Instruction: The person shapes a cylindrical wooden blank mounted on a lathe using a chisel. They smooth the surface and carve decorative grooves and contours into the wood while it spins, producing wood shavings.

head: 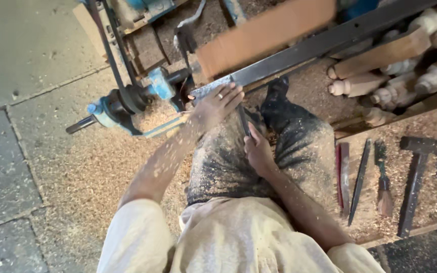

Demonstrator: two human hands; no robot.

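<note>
A long wooden blank [264,35] is blurred as it spins on the lathe at the top. My left hand [217,103] rests on the dark metal tool rest bar [319,48], fingers curled over the blade of a dark turning chisel [242,117]. Lower down, over my lap, my right hand [259,151] grips the handle end of that chisel. Sawdust coats both forearms and my dark trousers [299,146].
The blue lathe headstock with belt and pulley [127,98] stands at left. Several turned wooden spindles [395,65] are piled at upper right. On a board at right lie chisels [360,179], a brush [383,187] and a hammer [416,177]. Shavings cover the floor [92,167].
</note>
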